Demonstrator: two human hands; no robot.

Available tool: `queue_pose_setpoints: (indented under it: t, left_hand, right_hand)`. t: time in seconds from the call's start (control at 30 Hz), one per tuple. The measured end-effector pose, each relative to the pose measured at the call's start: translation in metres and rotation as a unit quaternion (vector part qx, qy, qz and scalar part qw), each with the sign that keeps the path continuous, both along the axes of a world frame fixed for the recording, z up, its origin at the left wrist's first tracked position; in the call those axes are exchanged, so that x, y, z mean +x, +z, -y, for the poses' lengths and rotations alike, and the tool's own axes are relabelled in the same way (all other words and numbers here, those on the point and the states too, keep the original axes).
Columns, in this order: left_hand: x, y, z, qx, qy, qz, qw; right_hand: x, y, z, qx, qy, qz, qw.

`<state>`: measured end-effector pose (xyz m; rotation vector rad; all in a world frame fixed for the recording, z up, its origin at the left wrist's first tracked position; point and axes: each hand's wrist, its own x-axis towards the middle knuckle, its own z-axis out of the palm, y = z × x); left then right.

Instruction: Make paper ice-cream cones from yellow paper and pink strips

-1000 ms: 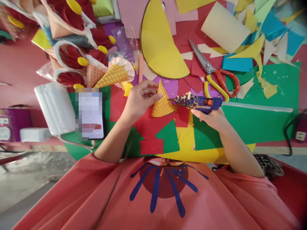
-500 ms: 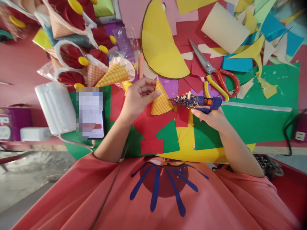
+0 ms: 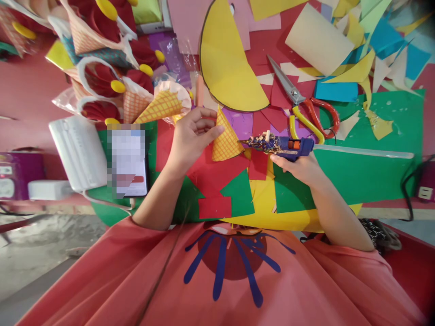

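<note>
My left hand [image 3: 194, 139] pinches a yellow paper cone [image 3: 227, 139] with an orange lattice pattern, near its pointed top. The wide end of the cone faces down and toward me. From the right, my right hand [image 3: 301, 168] is wrapped round a blue glue gun [image 3: 288, 147] whose front is crusted with glue and glitter-like bits. Its nozzle is close to the cone's right edge; whether they touch I cannot tell. A long clear glue stick [image 3: 367, 151] sticks out of the gun's back. Scissors [image 3: 295, 94] with red and yellow handles lie just beyond the gun.
A yellow paper crescent [image 3: 227, 63] lies behind the cone. Finished-looking paper cones [image 3: 136, 102] crowd the back left. A phone [image 3: 130, 163] and a white power bank [image 3: 78, 154] are at left. Paper scraps [image 3: 380, 72] pile up at back right, over green sheets [image 3: 346, 181].
My left hand has shifted a little to the left and away from me, and the cone has turned slightly with it. My right hand and the glue gun have stayed almost still.
</note>
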<state>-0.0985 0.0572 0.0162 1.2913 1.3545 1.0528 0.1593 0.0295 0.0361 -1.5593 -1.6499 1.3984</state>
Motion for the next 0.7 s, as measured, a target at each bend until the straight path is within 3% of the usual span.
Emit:
queue_pose_setpoints:
  t: [0.23, 0.7]
  left_hand:
    - [-0.0024, -0.0018, -0.0009, 0.014, 0.006, -0.001, 1.000]
    - [-0.0013, 0.0059, -0.0052, 0.001, 0.055, 0.084, 0.995]
  right_hand:
    - [0.0013, -0.0013, 0.0007, 0.001, -0.009, 0.005, 1.000]
    - [0.0018, -0.0017, 0.0005, -0.002, -0.005, 0.019, 1.000]
